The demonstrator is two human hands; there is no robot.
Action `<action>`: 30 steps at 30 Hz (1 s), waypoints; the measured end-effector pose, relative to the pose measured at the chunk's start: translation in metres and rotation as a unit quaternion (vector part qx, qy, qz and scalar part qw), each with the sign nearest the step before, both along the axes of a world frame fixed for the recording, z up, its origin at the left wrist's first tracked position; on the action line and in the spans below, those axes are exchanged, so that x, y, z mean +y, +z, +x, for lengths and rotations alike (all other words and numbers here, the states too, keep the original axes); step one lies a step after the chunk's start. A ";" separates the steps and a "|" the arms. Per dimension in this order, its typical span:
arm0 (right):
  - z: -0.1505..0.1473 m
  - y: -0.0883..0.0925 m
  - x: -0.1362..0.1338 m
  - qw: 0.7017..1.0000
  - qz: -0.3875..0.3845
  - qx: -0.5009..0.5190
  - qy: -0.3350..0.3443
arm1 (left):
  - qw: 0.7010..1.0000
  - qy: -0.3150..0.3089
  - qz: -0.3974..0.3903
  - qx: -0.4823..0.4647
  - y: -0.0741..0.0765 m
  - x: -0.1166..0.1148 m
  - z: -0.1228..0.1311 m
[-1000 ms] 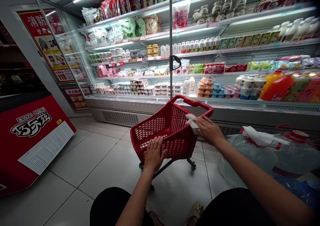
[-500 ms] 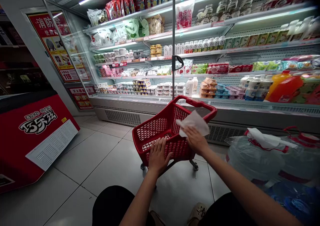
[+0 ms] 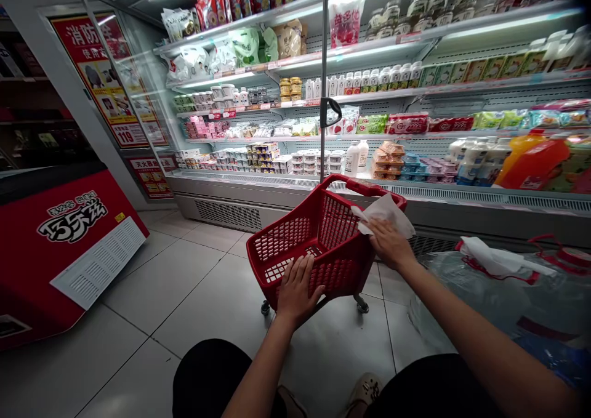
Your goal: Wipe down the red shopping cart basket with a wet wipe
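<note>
A small red plastic shopping cart (image 3: 295, 236) on wheels stands on the tiled floor in front of me. My left hand (image 3: 298, 290) grips its near rim, fingers curled over the edge. My right hand (image 3: 390, 242) presses a white wipe (image 3: 383, 213) against the cart's right rim, just below the red handle (image 3: 364, 188). My knees in black trousers show at the bottom.
A lit refrigerated shelf (image 3: 415, 187) with yoghurt, milk and juice runs behind the cart. A metal pole (image 3: 324, 67) rises behind the cart. A red chest freezer (image 3: 60, 245) stands at left. Large water jugs (image 3: 498, 295) with a white cloth lie at right.
My right hand with the wipe slid along the cart's right rim, first toward me, then back up toward the handle. My left hand kept its hold on the near rim.
</note>
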State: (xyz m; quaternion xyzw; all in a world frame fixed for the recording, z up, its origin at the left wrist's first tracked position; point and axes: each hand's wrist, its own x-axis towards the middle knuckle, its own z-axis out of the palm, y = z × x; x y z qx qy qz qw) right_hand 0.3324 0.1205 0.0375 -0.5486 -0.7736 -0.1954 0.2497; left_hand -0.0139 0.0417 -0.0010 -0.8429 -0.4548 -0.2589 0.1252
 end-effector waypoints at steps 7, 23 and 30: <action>-0.079 -0.027 -0.029 0.988 -0.030 -0.027 0.146 | 1.000 0.019 0.007 0.014 0.002 -0.003 0.001; -0.123 -0.042 -0.038 0.995 -0.015 0.010 0.103 | 0.998 0.052 0.023 0.017 0.000 0.000 0.028; -0.082 -0.021 -0.031 0.991 -0.027 -0.031 0.130 | 0.998 0.035 0.038 0.047 0.003 0.002 0.012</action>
